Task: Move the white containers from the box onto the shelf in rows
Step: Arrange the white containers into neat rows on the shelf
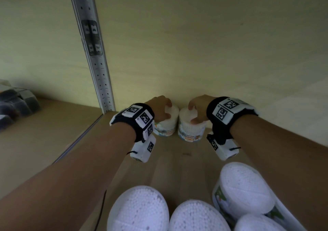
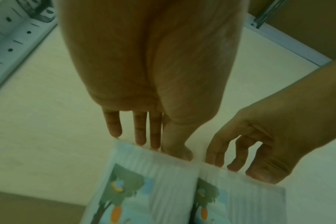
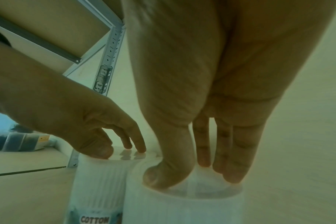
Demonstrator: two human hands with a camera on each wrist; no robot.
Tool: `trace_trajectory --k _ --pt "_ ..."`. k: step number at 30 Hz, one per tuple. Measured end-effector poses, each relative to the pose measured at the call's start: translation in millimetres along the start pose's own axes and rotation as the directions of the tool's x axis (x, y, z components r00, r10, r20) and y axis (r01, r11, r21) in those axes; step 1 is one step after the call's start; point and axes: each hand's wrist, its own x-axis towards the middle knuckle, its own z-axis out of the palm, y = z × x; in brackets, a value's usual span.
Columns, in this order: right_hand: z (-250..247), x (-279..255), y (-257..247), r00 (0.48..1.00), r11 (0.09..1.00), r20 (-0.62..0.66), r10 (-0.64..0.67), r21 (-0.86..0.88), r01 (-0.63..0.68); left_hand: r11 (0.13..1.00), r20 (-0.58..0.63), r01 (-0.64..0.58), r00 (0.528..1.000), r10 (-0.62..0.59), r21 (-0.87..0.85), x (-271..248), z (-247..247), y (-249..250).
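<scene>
Two white cotton-bud containers stand upright side by side at the back of the wooden shelf (image 1: 177,159), close to the back wall. My left hand (image 1: 160,108) rests its thumb and fingertips on the lid of the left container (image 1: 168,122). My right hand (image 1: 197,109) does the same on the right container (image 1: 190,128). In the right wrist view the right hand (image 3: 192,174) has its thumb and rather straight fingers on top of the lid, inside the rim of its container (image 3: 182,204). The left wrist view shows the left hand (image 2: 159,147) with its fingertips at the left container's (image 2: 159,181) top edge.
Several more white containers (image 1: 138,211) lie close below me at the front, one (image 1: 245,186) tipped on its side. A perforated metal upright (image 1: 95,58) stands just left of the two placed containers. Dark packs (image 1: 14,105) sit on the neighbouring shelf bay at far left.
</scene>
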Motion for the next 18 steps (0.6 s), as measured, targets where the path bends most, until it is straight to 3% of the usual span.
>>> trace_trajectory --k 5,11,15,18 --pt "3 1 2 1.000 0.998 -0.008 0.030 0.049 -0.029 0.989 0.043 -0.082 0.995 0.088 -0.120 -3 -5 3" --pt "0 2 -1 1.000 1.000 0.006 0.013 0.017 -0.013 0.993 -0.276 0.005 0.960 -0.038 -0.118 -3 7 5" --pt "0 4 0 1.000 1.000 0.001 0.015 -0.006 -0.015 0.995 -0.192 0.100 0.977 -0.094 0.022 1 15 5" --pt "1 4 -1 1.000 1.000 -0.005 0.013 -0.020 -0.013 0.996 -0.148 0.083 0.986 -0.080 0.012 3 13 0"
